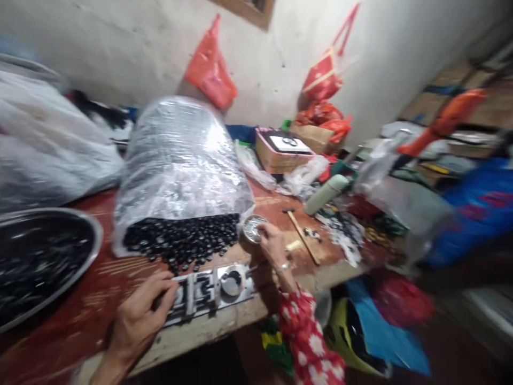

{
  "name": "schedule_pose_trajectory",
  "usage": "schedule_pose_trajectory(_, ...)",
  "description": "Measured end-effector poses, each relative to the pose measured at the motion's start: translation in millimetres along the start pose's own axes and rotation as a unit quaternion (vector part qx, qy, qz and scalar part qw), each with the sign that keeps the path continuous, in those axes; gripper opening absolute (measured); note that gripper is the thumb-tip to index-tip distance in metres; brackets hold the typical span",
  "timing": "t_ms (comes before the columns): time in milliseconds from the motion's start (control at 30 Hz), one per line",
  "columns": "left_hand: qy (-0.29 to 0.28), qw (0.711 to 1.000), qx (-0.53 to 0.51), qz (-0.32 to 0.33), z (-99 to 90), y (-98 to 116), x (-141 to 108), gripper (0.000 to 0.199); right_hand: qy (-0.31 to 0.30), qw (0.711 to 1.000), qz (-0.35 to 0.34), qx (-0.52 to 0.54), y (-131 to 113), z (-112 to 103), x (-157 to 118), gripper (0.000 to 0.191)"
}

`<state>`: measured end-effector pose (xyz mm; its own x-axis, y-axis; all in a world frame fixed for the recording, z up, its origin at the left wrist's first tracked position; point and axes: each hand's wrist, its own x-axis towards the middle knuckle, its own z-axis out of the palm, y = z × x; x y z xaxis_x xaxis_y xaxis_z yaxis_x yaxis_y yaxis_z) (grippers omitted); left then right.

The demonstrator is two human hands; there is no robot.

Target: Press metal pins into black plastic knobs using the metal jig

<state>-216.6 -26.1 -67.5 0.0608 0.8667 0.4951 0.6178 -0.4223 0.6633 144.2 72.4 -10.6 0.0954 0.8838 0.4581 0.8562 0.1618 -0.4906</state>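
Nearby, a wooden-handled hammer [303, 236] lies near the right hand [272, 245].

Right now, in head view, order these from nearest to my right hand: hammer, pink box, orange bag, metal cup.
1. Metal cup: touching the right hand.
2. Hammer: on table, to its right.
3. Pink box: table, farther back.
4. Orange bag: on the wall.

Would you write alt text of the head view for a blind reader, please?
A person's left hand rests on a metal plate with holes while the right hand holds a small tin. Black pieces spill from a clear plastic bag on the table.
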Motion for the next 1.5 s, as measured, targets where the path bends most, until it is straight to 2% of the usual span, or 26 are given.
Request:
schedule_pose_trajectory(33, -0.004, 1.000, 0.011, -0.004, 0.8, -0.7, -0.1, 0.014, -0.012, 0.999, 0.002, 0.044, -1.8, 12.4, 3.5, 0.026)
schedule_pose_trajectory(100, -0.006, 1.000, 0.026, -0.009, 2.2, 0.8, 1.4, 0.013, -0.018, 0.993, 0.022, 0.114, -0.6, 24.1, 6.4, 0.023)
schedule_pose_trajectory(267, -0.006, 1.000, 0.024, -0.003, 0.1, 11.4, 3.7, 0.014, 0.012, 0.971, 0.091, 0.219, 7.7, 16.5, 2.3, 0.026)
schedule_pose_trajectory(367, 0.000, 1.000, 0.024, 0.000, 0.5, 10.8, 4.1, 0.013, 0.034, 0.953, 0.124, 0.275, 0.6, 9.9, -1.1, 0.029)
schedule_pose_trajectory(467, 0.017, 1.000, 0.015, 0.017, 1.4, 9.6, 4.8, 0.012, 0.030, 0.936, 0.140, 0.323, -18.6, 4.7, -9.8, 0.029)
schedule_pose_trajectory(533, 0.048, 0.998, 0.014, 0.032, 0.5, 13.9, 4.7, 0.011, 0.009, 0.924, 0.148, 0.352, -37.5, 2.3, -20.8, 0.027)
schedule_pose_trajectory(633, 0.096, 0.993, 0.041, 0.052, -1.6, 30.2, 3.8, 0.016, -0.046, 0.900, 0.169, 0.399, -70.2, 2.2, -42.5, 0.025)
schedule_pose_trajectory(700, 0.097, 0.991, 0.054, 0.071, -1.7, 43.7, 3.5, 0.021, -0.086, 0.890, 0.170, 0.414, -90.8, 4.7, -56.8, 0.023)
schedule_pose_trajectory(833, 0.090, 0.992, 0.049, 0.074, -1.1, 58.7, 3.2, 0.020, -0.126, 0.897, 0.116, 0.408, -120.9, 16.3, -77.4, 0.018)
schedule_pose_trajectory(967, 0.115, 0.991, 0.053, 0.036, -6.5, 53.0, -2.7, 0.019, -0.138, 0.912, 0.025, 0.385, -136.5, 33.6, -87.7, 0.011)
schedule_pose_trajectory(1067, 0.125, 0.990, 0.061, 0.017, -11.2, 48.1, -10.8, 0.018, -0.122, 0.930, -0.050, 0.343, -143.0, 44.9, -91.1, 0.010)
schedule_pose_trajectory(1200, 0.119, 0.991, 0.055, 0.009, -11.6, 48.0, -20.3, 0.018, -0.098, 0.943, -0.127, 0.291, -145.6, 52.9, -93.3, 0.014)
schedule_pose_trajectory(1367, 0.118, 0.992, 0.048, 0.009, -7.6, 45.7, -25.6, 0.021, -0.066, 0.956, -0.221, 0.182, -136.6, 55.3, -97.6, 0.021)
schedule_pose_trajectory(1500, 0.115, 0.992, 0.055, 0.011, -5.9, 43.1, -25.2, 0.022, -0.079, 0.956, -0.260, 0.109, -130.7, 53.8, -101.1, 0.024)
